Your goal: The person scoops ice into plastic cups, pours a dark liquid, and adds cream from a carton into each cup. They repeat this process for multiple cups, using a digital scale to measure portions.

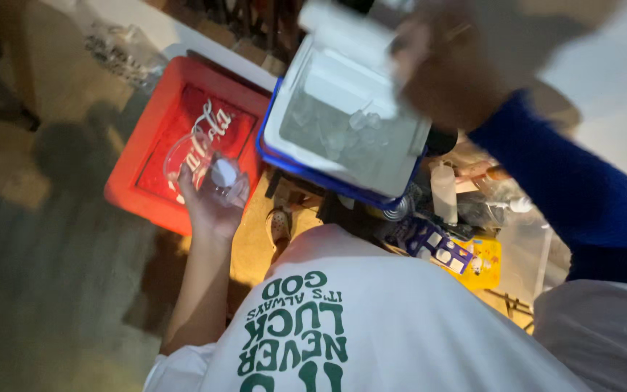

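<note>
The person's right hand [437, 65], with a blue sleeve, is blurred at the far rim of the white and blue cooler box [342, 120], which holds ice. I cannot tell if it grips something. The left hand is not visible. Left of the cooler box, a co-worker's hand [208, 196] holds a clear cup [205, 163]. Steady, slow movement near the rim seems wise.

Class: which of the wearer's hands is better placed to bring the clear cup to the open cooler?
Left, probably. The left hand already holds the clear cup close beside the open cooler. The right hand is out of view; the blue-sleeved hand over the cooler is another person's.
</note>
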